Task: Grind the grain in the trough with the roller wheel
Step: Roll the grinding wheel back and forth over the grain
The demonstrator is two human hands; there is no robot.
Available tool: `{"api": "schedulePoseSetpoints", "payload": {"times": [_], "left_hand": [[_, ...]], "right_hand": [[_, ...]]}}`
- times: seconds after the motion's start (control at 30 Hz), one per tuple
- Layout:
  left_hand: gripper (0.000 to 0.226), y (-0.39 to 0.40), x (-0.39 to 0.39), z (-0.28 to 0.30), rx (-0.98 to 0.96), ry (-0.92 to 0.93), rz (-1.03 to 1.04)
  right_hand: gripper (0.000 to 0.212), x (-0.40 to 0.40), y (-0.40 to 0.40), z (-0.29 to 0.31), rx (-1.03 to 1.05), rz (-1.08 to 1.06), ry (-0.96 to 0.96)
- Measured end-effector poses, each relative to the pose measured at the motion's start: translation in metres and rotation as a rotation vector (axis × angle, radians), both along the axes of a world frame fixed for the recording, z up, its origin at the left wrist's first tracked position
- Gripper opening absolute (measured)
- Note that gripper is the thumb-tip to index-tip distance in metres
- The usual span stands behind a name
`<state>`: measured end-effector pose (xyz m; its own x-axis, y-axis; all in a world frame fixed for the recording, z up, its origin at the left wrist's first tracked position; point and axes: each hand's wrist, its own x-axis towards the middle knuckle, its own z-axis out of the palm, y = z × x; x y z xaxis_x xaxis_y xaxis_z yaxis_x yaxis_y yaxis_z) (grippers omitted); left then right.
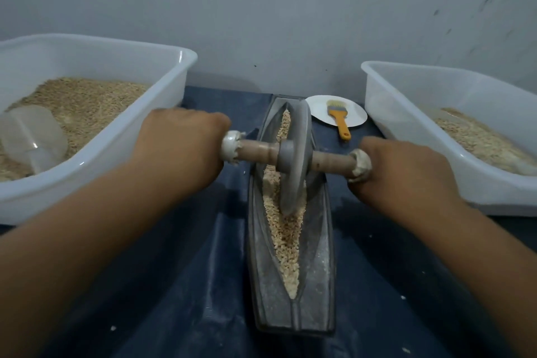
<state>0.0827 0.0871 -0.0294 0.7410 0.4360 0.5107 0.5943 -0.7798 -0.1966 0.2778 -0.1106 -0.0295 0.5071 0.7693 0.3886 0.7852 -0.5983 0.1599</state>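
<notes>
A long grey boat-shaped trough lies lengthwise in front of me on a dark blue cloth. Pale crushed grain fills its narrow groove. The grey roller wheel stands on edge in the groove, in the far half of the trough. A wooden axle runs through its hub. My left hand grips the axle's left end, and my right hand grips its right end. Both ends are wrapped in whitish material.
A white plastic tub of grain with a clear scoop sits at the left. A second white tub with grain stands at the right. Behind the trough, a yellow-handled brush lies on a white plate. A grey wall is behind.
</notes>
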Motion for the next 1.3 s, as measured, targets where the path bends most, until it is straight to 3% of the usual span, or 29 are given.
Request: {"api": "schedulePoseSetpoints", "payload": {"times": [0.13,0.33,0.6,0.73,0.93,1.13,1.3], "left_hand": [[0.023,-0.019,-0.023,0.001,-0.001,0.021,-0.003],[0.035,-0.036,-0.049,0.012,0.007,0.101,0.011],[0.018,-0.024,-0.054,0.000,-0.035,0.128,0.047],[0.029,-0.022,-0.042,0.000,0.008,0.087,0.045],[0.024,0.005,0.003,-0.001,-0.166,0.068,0.152],[0.014,0.030,0.039,0.008,-0.123,-0.081,0.112],[0.023,0.044,0.049,0.002,-0.252,-0.032,0.138]], "right_hand": [[0.027,-0.030,-0.026,0.011,-0.038,0.007,-0.006],[0.020,-0.053,-0.051,0.031,-0.115,-0.036,0.054],[0.019,-0.062,-0.059,0.045,-0.208,-0.074,0.065],[0.015,-0.042,-0.043,0.036,-0.210,-0.023,0.104],[0.016,0.014,0.013,0.023,-0.159,0.011,0.066],[0.009,0.057,0.057,0.022,-0.087,-0.022,0.030],[0.021,0.052,0.070,0.034,-0.060,0.015,-0.021]]}}
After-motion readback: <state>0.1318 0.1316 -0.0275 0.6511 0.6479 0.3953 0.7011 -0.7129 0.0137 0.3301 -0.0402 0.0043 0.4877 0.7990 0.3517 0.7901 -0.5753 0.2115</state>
